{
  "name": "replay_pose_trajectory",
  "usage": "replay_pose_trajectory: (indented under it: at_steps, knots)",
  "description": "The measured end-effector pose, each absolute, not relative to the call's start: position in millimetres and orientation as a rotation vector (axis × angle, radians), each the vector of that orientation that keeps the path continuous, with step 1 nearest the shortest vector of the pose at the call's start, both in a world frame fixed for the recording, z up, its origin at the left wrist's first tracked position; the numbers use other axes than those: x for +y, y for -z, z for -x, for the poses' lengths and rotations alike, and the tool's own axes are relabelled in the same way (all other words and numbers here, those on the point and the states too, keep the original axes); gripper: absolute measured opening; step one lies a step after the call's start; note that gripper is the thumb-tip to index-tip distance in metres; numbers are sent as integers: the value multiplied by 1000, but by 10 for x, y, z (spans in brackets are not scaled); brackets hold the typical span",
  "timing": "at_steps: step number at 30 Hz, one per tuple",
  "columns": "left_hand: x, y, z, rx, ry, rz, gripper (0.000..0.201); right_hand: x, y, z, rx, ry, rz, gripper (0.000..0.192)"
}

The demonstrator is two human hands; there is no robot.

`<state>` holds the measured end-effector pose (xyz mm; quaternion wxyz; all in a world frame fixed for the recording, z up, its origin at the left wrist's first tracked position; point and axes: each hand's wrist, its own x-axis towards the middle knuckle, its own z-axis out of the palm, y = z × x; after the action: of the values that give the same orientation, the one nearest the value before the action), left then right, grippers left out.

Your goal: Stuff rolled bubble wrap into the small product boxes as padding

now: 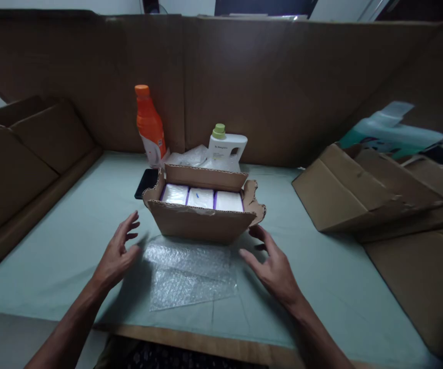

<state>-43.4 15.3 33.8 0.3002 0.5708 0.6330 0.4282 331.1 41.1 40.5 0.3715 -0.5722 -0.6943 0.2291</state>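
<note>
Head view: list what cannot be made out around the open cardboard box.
- Three white packs in the cardboard box: only their tops show; the box walls hide the rest.
- White bottle: label print too small; base hidden behind the box flap.
- Black flat thing: partly behind the box.
- Left hand, right hand: palms face away.

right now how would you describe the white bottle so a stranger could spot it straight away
Start at the open cardboard box in the middle of the green table, between the two hands. Just behind its back flap stands the white bottle. Unlike the taller orange bottle to its left, it is squat, white and has a pale green cap.
</note>
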Motion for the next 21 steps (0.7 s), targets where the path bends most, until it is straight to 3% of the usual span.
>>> replay_pose_trajectory:
  at_steps: [2, 6, 9, 11, 18, 21]
  knots:
    - [303, -310, 329, 1550, -1153, -1510, 76, 582, -293, -3186, -1804, -673, 1471, 58]
    - [723, -301, 27, 1392, -1094, -1492, 64, 892, -187, -3051, -1805, -731, 1546, 41]
    - [909, -353, 37, 1306, -1080, -1522, 72, 996, -217, -3127, -1818, -695, 1568, 44]
    - [836, -386, 237, 1318, -1021, -1577, 75, 937, -237, -3265, -1848, -665, 1538, 48]
    - [-29, -213, 822, 1428, -607, -1978, 60, 428, -80, -3470, -2423, -365, 1139, 56]
    - [-27, -168, 541, 1455, -626, -2040, 44, 455, -42, -3226, -2445, -477, 1026, 43]
